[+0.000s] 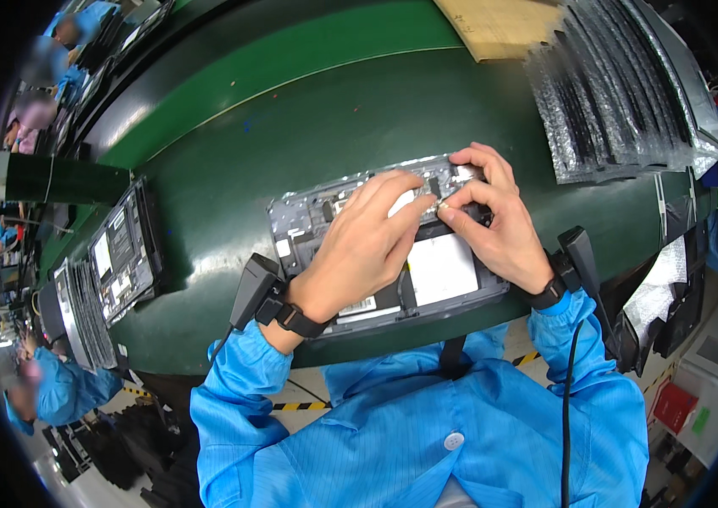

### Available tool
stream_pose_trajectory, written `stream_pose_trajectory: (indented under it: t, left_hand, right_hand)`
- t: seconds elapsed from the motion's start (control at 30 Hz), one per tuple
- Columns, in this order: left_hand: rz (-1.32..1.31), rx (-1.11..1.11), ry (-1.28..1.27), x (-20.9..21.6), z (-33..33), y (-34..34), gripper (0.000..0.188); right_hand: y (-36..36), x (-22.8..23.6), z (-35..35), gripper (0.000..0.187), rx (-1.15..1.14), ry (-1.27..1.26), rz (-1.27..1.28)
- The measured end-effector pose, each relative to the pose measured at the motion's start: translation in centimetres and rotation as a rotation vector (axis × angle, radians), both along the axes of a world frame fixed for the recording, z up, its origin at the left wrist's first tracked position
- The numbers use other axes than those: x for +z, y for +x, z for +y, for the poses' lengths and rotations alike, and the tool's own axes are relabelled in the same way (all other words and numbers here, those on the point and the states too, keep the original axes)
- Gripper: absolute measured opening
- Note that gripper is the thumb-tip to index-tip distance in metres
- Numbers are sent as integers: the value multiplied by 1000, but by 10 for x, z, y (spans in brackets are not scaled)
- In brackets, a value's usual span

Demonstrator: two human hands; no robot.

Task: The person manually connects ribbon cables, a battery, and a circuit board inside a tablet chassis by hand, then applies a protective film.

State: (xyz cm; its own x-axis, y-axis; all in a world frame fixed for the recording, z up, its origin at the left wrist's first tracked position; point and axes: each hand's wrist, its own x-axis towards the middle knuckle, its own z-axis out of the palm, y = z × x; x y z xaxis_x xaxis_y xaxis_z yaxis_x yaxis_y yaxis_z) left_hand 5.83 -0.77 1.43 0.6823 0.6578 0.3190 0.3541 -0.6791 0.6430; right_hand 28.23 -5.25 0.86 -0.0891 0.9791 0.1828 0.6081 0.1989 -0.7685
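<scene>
An opened laptop base [452, 296] lies on the green bench in front of me, its circuit boards and a large white-labelled part exposed. My left hand [367, 237] reaches over its middle, fingers bent and drawn together near the upper inner parts; anything held there is hidden. On the right, my right hand [490, 216] pinches thumb and index finger at a tiny light-coloured piece by the left fingertips, too small to name. Its other fingers curl over the laptop's far right corner. Each wrist wears a black strap with a dark device.
A row of silver padded sleeves [604, 102] stands at the back right beside a tan board [503, 25]. At the left, another opened laptop base [126, 254] leans beside stacked grey panels [84, 313]. A red box [675, 406] stands lower right. Other people in blue work at the left.
</scene>
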Motion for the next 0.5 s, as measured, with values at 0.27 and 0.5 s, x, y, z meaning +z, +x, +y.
stream_pose_trajectory:
  t: [0.27,0.5]
  left_hand:
    - [77,-42,6,6,6,9,45]
    - [152,-47,115,1,2,11,53]
  right_hand:
    - [11,13,2,8,71,-64,-29]
    - [-6,9,-11,8,-134,39,-146]
